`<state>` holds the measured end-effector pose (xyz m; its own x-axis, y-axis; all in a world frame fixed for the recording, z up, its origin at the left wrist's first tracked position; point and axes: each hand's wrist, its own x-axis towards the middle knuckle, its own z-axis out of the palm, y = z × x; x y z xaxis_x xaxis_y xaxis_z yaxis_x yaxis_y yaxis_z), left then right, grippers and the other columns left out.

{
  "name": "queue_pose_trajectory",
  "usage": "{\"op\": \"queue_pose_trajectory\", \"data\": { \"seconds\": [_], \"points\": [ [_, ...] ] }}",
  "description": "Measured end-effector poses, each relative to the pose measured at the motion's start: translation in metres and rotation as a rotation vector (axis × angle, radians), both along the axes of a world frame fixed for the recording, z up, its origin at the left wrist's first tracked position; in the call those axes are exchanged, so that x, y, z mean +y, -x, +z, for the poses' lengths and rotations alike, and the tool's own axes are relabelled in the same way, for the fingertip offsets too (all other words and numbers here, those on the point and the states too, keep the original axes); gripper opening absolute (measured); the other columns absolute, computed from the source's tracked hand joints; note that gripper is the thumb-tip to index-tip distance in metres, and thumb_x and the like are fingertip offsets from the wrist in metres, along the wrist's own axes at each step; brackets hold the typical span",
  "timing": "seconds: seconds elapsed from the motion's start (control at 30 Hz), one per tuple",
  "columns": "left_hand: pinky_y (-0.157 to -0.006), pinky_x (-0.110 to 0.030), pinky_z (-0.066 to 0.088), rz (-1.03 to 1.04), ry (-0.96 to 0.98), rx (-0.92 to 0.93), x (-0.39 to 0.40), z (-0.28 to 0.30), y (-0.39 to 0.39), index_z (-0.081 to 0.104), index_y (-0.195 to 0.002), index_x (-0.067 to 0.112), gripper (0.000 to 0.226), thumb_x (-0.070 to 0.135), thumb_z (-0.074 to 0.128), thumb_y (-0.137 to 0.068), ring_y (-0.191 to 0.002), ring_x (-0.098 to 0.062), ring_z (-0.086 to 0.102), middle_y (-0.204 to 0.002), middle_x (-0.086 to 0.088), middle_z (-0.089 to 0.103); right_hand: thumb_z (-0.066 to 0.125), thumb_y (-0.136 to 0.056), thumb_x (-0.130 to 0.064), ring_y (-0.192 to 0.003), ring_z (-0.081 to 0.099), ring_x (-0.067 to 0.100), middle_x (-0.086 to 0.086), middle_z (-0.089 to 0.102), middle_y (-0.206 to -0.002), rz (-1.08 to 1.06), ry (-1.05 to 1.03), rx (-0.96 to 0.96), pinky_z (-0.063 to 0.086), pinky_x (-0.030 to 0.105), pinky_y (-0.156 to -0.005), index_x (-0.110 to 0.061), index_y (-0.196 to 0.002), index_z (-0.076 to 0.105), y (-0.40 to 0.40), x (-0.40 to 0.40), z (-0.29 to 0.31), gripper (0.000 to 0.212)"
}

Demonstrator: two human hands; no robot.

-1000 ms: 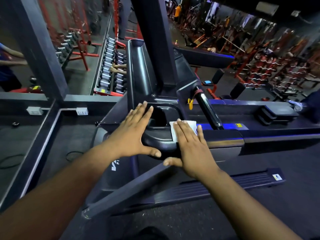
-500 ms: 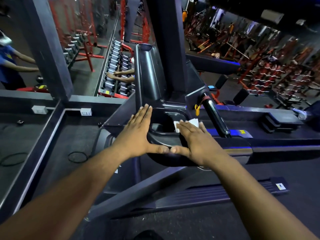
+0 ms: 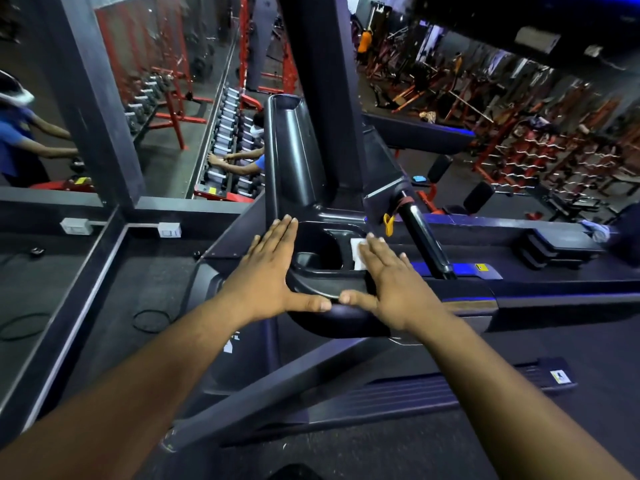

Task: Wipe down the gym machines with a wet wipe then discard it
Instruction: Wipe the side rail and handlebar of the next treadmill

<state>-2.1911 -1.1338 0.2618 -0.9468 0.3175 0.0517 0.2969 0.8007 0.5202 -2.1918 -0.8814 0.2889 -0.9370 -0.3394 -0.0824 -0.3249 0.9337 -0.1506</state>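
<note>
Both hands lie flat on the dark grey moulded plastic console tray (image 3: 325, 271) of a dark treadmill-type gym machine (image 3: 311, 161). Left hand (image 3: 266, 271) has its fingers straight and together, palm down on the tray's left rim, thumb spread along the front edge; it grasps nothing. Right hand (image 3: 384, 278) is also flat with straight fingers, pressing down on a small white wet wipe (image 3: 357, 252) at the right side of the tray; thumb spread left along the front edge, its tip just beside the left thumb tip, nearly touching. Only the wipe's left part shows, poking out from under the right fingers, beside the round cup recess in the tray.

Black handrail bar (image 3: 422, 240) with a red band runs off the console just right of the right hand, yellow tag (image 3: 388, 224) hanging near its top. Dark upright post rises behind the tray. Black side rail of the treadmill deck (image 3: 433, 393) sits below the arms. Left, a mirror shows a rack of dumbbells (image 3: 225, 140) and red frames. Right background has red weight racks (image 3: 540, 157), blurred.
</note>
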Motion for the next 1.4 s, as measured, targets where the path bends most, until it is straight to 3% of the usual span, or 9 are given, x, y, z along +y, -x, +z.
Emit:
{"op": "queue_pose_trajectory", "data": {
  "seconds": [0.1,0.23,0.4,0.53,0.73,0.87,1.03,1.13,1.4],
  "points": [
    [-0.123,-0.033,-0.013,0.003,0.018,-0.008,-0.001,0.001,0.001,-0.023,-0.159,0.024,0.155,0.103,0.05,-0.047,-0.147,-0.003,-0.029,-0.164,0.009,-0.031,0.024,-0.058,-0.103,-0.157,-0.002,0.021,-0.007,-0.016,-0.168,-0.098,0.228,-0.177,0.004,0.048,-0.127,-0.025,-0.163,0.007,0.026,0.002,0.005,0.131],
    [-0.126,-0.036,-0.01,0.009,0.033,-0.016,-0.001,0.002,0.002,-0.025,-0.158,0.023,0.16,0.11,0.041,-0.041,-0.147,-0.003,-0.029,-0.166,0.007,-0.029,0.024,-0.047,-0.11,-0.156,-0.005,0.023,-0.009,-0.014,-0.168,-0.146,0.287,-0.241,0.01,0.051,-0.126,-0.036,-0.161,-0.006,0.051,0.0,0.007,0.139],
    [-0.123,-0.032,-0.013,0.014,0.026,-0.022,0.0,0.002,0.0,-0.027,-0.157,0.022,0.155,0.101,0.052,-0.049,-0.146,-0.002,-0.03,-0.164,0.008,-0.03,0.021,-0.061,-0.098,-0.157,0.001,0.016,0.001,-0.009,-0.17,-0.068,0.082,-0.137,0.003,0.048,-0.127,-0.021,-0.163,0.001,0.007,0.003,0.012,0.129],
    [-0.122,-0.03,-0.015,0.015,0.032,-0.015,0.001,0.003,-0.001,-0.027,-0.157,0.021,0.152,0.094,0.059,-0.055,-0.146,-0.001,-0.031,-0.162,0.011,-0.032,0.004,-0.051,-0.105,-0.156,-0.003,0.015,0.002,-0.004,-0.171,-0.057,-0.102,0.02,-0.002,0.053,-0.126,-0.018,-0.162,0.002,-0.038,-0.009,0.004,0.142],
    [-0.128,-0.041,-0.007,-0.035,0.008,-0.063,-0.005,0.002,0.003,-0.029,-0.156,0.022,0.164,0.106,0.047,-0.037,-0.147,-0.004,-0.031,-0.164,0.007,-0.032,0.017,-0.056,-0.1,-0.151,-0.027,0.011,-0.003,-0.025,-0.166,0.245,-0.063,0.006,-0.015,0.049,-0.124,-0.017,-0.16,-0.016,-0.059,-0.059,-0.002,0.137],
    [-0.127,-0.045,-0.007,-0.079,0.05,-0.094,-0.01,0.004,0.005,-0.033,-0.154,0.021,0.169,0.103,0.057,-0.036,-0.146,-0.006,-0.034,-0.161,0.007,-0.037,0.024,-0.064,-0.097,-0.15,-0.025,0.003,-0.008,-0.02,-0.167,0.349,-0.094,0.034,-0.015,0.049,-0.124,-0.025,-0.162,-0.01,-0.052,-0.03,0.0,0.126],
    [-0.127,-0.044,-0.008,-0.069,0.071,-0.102,-0.007,0.008,0.002,-0.032,-0.154,0.02,0.166,0.092,0.068,-0.044,-0.142,-0.005,-0.038,-0.162,0.005,-0.037,0.02,-0.062,-0.102,-0.152,-0.021,0.003,-0.012,-0.022,-0.165,0.174,-0.204,0.08,-0.01,0.054,-0.124,-0.029,-0.161,-0.01,-0.055,0.028,-0.001,0.127],
    [-0.127,-0.044,-0.008,-0.056,0.068,-0.101,-0.006,0.008,0.003,-0.032,-0.155,0.019,0.167,0.092,0.068,-0.043,-0.142,-0.005,-0.037,-0.163,0.005,-0.036,0.023,-0.059,-0.101,-0.151,-0.026,0.009,-0.007,-0.025,-0.165,0.143,-0.169,0.068,-0.013,0.051,-0.124,-0.023,-0.161,-0.011,-0.066,0.004,-0.005,0.133],
    [-0.128,-0.042,-0.007,-0.057,0.055,-0.087,-0.006,0.004,0.001,-0.031,-0.154,0.02,0.163,0.083,0.074,-0.047,-0.142,-0.004,-0.035,-0.164,0.005,-0.033,0.026,-0.064,-0.096,-0.153,-0.019,0.007,-0.008,-0.015,-0.169,0.39,-0.057,0.087,-0.013,0.052,-0.123,-0.024,-0.163,-0.003,-0.046,-0.054,-0.006,0.125]
  ]
}}
